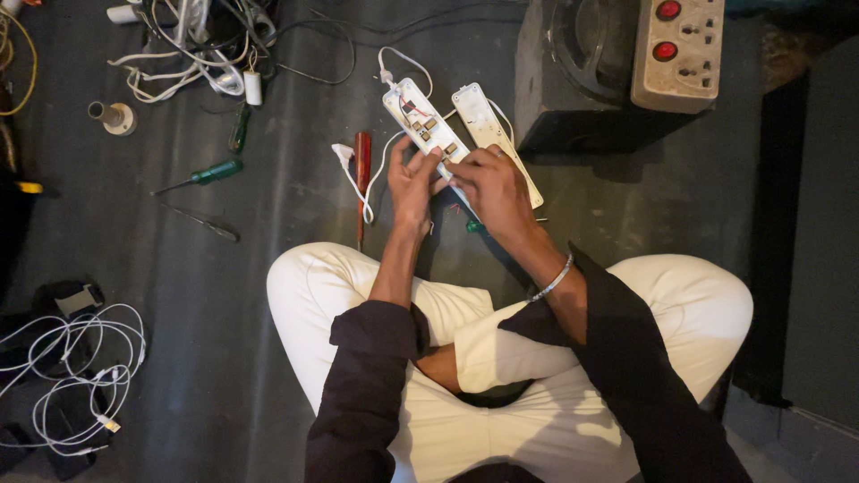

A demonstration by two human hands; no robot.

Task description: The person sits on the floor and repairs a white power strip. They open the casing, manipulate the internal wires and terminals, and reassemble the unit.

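I sit cross-legged on a dark floor and hold an opened white power strip [417,117] in front of me, its metal contacts and wires showing. My left hand [411,183] grips its near end from the left, thumb on the inner parts. My right hand [489,188] holds it from the right, fingers pressed on the same end. The strip's detached white cover [488,125] lies beside it on the right, partly under my right hand. A white cord [371,174] with a plug trails off to the left.
A red-handled screwdriver [361,165] lies just left of my hands; a green-handled one [208,173] lies farther left. Tangled white cables [192,45] sit at top left and lower left [76,367]. A dark box [582,80] carrying a beige socket board [677,49] stands at top right.
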